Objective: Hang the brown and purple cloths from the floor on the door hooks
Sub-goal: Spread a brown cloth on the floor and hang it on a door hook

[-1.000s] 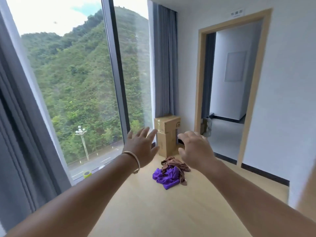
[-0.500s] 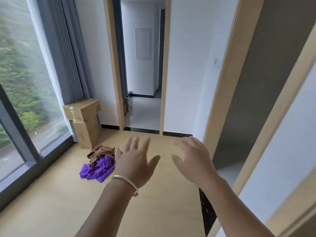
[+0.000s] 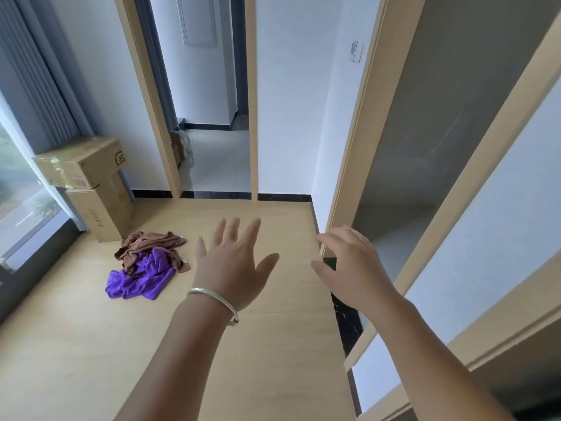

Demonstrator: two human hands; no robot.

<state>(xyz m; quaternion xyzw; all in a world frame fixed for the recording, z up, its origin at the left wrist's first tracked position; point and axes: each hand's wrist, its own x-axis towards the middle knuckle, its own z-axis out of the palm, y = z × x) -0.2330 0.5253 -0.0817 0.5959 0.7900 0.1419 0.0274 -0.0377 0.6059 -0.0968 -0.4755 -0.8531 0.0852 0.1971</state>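
Where the pale wood-look floor point(image 3: 91, 344) meets the window side, the two cloths lie in one crumpled heap, long axis running from near left to far right. Purple soft-pile cloth point(image 3: 141, 279) forms the nearer, left end, bunched in thick folds; brown thin cloth point(image 3: 148, 246) lies at the far end, wrinkled and partly overlapping the purple, one corner trailing right. Just behind the heap, two stacked tan cardboard boxes point(image 3: 91, 183) stand against the grey pleated curtain point(image 3: 36, 80). Left hand point(image 3: 233, 265), silver bangle point(image 3: 214, 300) at the wrist, hovers right of the heap with fingers spread wide, holding nothing. Right hand point(image 3: 349, 268) hangs beside it, fingers relaxed and slightly bent, empty. Light wooden door frame point(image 3: 358, 132) with a frosted glass panel point(image 3: 440, 117) stands at right.
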